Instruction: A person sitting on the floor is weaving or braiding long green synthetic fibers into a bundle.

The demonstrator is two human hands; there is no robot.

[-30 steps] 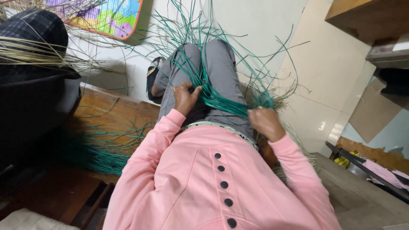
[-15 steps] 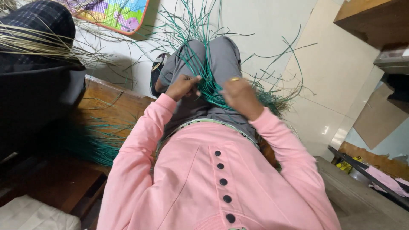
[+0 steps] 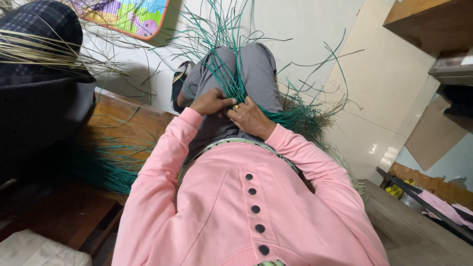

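The left hand [image 3: 211,101] and right hand [image 3: 250,118] meet on the lap, fingers of both clamped on the bundle of green strands [image 3: 235,81] that fans out over the grey-trousered knees [image 3: 246,64].

The green strands [image 3: 236,74] I work are long, thin, stiff dyed reeds, bunched across my lap where my left hand [image 3: 213,102] and right hand [image 3: 249,117] pinch them together, their loose ends fanning upward over my knees and trailing right.
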